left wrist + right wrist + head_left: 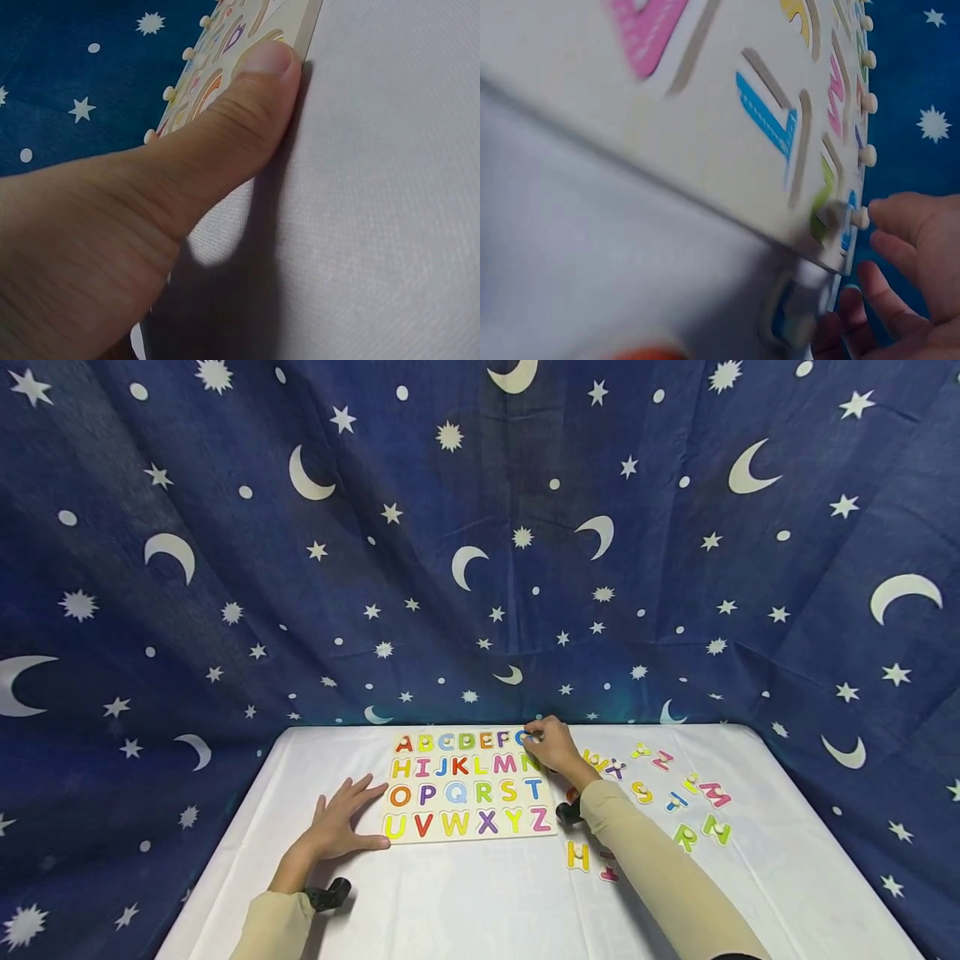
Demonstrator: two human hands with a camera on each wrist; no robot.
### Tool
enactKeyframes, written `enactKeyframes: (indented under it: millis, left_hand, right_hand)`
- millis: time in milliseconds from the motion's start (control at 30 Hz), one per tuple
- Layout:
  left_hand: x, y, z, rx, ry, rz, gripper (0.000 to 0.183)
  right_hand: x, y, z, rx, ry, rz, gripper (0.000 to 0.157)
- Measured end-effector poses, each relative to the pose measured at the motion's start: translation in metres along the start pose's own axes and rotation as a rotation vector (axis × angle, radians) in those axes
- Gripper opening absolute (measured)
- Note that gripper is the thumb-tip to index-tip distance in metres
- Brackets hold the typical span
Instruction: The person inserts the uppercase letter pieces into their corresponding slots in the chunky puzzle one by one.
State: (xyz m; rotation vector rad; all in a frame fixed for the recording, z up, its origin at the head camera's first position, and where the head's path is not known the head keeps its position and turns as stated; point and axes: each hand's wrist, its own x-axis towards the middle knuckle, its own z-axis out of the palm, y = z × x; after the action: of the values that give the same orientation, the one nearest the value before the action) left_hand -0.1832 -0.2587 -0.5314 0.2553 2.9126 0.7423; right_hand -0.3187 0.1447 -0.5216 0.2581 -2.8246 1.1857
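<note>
A wooden alphabet puzzle board (471, 841) lies on the table. Knobbed letters A to F sit along its top row; lower rows show coloured letter recesses. At the top right corner, my right hand (557, 745) has its fingertips at the knob of the blue letter G (853, 217), which sits in the board. In the right wrist view one fingertip touches or nearly touches that knob, the other fingers loosely bent. My left hand (337, 824) spreads along the board's left edge; its thumb (255, 97) rests on the lower left corner.
Several loose knobbed letters lie right of the board, among them a yellow H (577, 856), a green N (717, 829) and a pink M (715, 794). My right forearm hides some. A blue knobbed piece (784, 311) lies close beside the board. A star-patterned curtain (480, 610) hangs behind the table.
</note>
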Motion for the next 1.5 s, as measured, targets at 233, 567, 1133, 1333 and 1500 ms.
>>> enactKeyframes:
  millis: [233,567,1133,1333,1500]
  left_hand:
    - [0.002,-0.001,0.001,-0.005,0.000,0.001,0.105]
    - [0.000,0.002,-0.001,-0.005,-0.006,0.004,0.104]
    - [-0.001,0.001,-0.001,-0.001,0.005,0.023,0.104]
    - [0.000,0.001,-0.001,0.011,0.003,0.025,0.104]
    - [0.000,0.001,0.000,0.012,-0.002,0.020,0.105]
  right_hand:
    - [-0.011,0.000,-0.036,-0.050,-0.142,-0.125,0.031]
    - [-0.040,0.004,-0.079,-0.075,-0.209,-0.193,0.033]
    - [-0.128,0.029,-0.084,0.038,-0.251,-0.284,0.036]
    - [-0.153,0.043,-0.077,0.001,-0.292,-0.231,0.039]
    - [-0.166,0.051,-0.071,-0.021,-0.302,-0.259,0.027]
